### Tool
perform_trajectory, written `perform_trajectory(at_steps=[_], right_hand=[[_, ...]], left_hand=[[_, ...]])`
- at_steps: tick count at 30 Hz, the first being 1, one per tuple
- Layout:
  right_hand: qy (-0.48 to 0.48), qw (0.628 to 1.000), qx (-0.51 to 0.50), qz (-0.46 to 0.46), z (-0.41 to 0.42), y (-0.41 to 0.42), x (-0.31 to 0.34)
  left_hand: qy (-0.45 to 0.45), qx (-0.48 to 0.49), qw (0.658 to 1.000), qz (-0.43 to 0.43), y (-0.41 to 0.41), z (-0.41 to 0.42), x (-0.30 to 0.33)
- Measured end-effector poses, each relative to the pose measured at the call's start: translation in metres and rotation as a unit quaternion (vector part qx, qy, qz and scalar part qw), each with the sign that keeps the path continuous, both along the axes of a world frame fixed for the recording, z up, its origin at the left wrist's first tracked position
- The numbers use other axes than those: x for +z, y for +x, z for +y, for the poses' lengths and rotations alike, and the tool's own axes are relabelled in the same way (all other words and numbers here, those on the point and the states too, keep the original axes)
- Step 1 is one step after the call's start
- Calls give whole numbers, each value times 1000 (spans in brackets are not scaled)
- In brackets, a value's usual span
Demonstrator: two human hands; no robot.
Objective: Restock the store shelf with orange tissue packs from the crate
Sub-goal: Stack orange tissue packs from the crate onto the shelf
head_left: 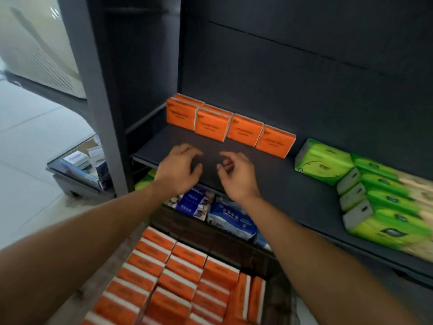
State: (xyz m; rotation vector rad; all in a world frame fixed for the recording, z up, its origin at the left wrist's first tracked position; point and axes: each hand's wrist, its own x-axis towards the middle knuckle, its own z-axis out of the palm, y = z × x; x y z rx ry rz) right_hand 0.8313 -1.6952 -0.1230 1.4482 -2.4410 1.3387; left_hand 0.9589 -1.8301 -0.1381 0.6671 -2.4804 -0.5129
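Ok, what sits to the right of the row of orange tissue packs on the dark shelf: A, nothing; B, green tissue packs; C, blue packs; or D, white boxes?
B: green tissue packs lie on the dark shelf right of the standing orange tissue packs; the blue packs sit on the level below.

Both hands (206, 170) empty above dark shelf (293, 184), 6 or so orange packs (244, 130) upright behind

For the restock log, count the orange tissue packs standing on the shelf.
6 visible: four front packs in a row, plus one behind each of the two leftmost. More may hide behind.
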Motion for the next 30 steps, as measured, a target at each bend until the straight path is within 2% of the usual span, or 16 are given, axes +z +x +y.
perform_trajectory(at_steps=[3, 6, 10, 13, 15, 17, 20, 24, 30], right_hand=[[-4, 1000, 8, 26, 40, 26, -9], [8, 1000, 4, 22, 75, 51, -27], [122, 992, 26, -16, 127, 85, -75], [294, 950, 81, -69, 165, 114, -112], [410, 902, 109, -76, 186, 133, -133], [485, 861, 109, -107, 201, 151, -153], [531, 830, 106, -131, 209, 175, -174], [566, 807, 93, -145, 210, 182, -181], [613, 775, 72, -133, 217, 178, -187]], left_hand=[[-16, -35, 998, 45, 28, 37, -9], [-8, -56, 997, 48, 54, 75, -25], [75, -26, 996, 26, 93, 129, -69], [131, -42, 991, 1, 129, 168, -108], [165, -41, 984, -50, 150, 189, -130], [188, -21, 976, -111, 166, 200, -152], [177, -44, 968, -171, 181, 207, -166], [213, -84, 962, -150, 191, 213, -160], [252, -67, 954, -144, 201, 209, -161]])
